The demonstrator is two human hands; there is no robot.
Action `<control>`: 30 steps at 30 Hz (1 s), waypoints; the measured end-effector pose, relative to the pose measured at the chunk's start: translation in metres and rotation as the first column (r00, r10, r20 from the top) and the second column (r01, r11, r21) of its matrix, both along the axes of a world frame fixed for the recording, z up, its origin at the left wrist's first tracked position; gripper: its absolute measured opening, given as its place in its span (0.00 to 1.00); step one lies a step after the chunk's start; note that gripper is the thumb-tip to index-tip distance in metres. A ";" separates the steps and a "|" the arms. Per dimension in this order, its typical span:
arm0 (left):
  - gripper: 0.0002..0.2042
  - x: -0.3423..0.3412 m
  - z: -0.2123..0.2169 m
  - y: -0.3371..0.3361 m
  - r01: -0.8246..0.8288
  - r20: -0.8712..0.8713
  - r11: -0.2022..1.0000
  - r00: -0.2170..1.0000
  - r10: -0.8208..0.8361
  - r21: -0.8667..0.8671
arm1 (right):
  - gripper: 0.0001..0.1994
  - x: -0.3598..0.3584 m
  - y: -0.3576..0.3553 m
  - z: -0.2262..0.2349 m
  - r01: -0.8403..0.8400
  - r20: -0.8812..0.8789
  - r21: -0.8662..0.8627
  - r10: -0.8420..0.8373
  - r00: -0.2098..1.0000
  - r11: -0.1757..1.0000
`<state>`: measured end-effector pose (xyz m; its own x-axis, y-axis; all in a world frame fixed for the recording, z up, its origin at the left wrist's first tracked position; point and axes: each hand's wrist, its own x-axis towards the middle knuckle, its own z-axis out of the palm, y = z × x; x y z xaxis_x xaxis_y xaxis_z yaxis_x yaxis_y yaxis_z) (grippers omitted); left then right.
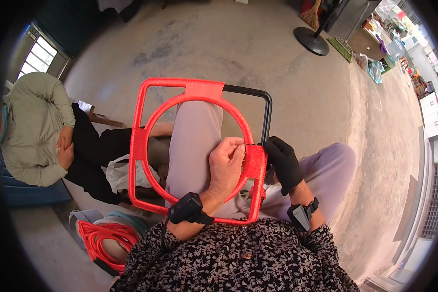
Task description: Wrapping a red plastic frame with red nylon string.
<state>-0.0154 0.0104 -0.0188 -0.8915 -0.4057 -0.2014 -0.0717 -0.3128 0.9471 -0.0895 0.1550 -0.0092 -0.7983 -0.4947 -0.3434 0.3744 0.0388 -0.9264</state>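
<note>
A square frame (137,104) with rounded corners and a ring inside it lies over my lap, mostly wrapped in shiny red cord. Its upper right corner is a bare black bar (268,114). A broad red-wrapped band (255,163) joins ring and frame on the right side. My bare left hand (225,168) reaches through the ring, thumb and fingers pinched at the band's inner edge. On the outer side my right hand (283,163), in a black glove, is closed at the frame where the black bar meets the red wrapping. Its fingertips are partly hidden.
Red cord coils (107,241) rest over tubs at lower left. Beside me sits a person (39,126) with hands folded. A white plastic bag (121,173) lies between us. A round black stand base (311,41), a broom (310,17) and a green brush head (340,48) stand farther off.
</note>
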 end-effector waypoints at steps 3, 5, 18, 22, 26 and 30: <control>0.05 0.001 -0.007 -0.003 0.005 -0.023 0.974 1.000 -0.011 -0.225 | 0.11 0.000 0.001 -0.001 -0.010 -0.019 -0.005 0.010 1.000 1.000; 0.05 0.001 -0.009 -0.004 0.006 -0.050 0.917 0.998 -0.028 -0.399 | 0.11 0.000 0.003 -0.004 -0.009 -0.021 -0.017 0.009 1.000 1.000; 0.04 -0.008 -0.007 -0.002 0.017 -0.079 0.945 0.996 -0.045 -0.326 | 0.09 -0.001 0.009 0.005 -0.008 -0.016 0.098 0.010 1.000 0.995; 0.08 -0.002 0.001 -0.003 0.027 0.033 0.973 0.999 -0.035 0.228 | 0.07 -0.017 0.029 -0.007 0.153 -0.028 0.045 -0.152 0.988 0.987; 0.11 -0.004 -0.003 -0.005 0.151 0.058 0.957 0.984 -0.170 0.247 | 0.08 -0.051 0.098 -0.023 0.563 0.498 -0.485 -0.318 0.807 0.669; 0.10 -0.001 -0.006 -0.008 0.161 0.044 0.941 0.982 -0.182 0.298 | 0.10 -0.073 0.152 -0.027 0.577 0.334 -0.558 -0.475 0.814 0.597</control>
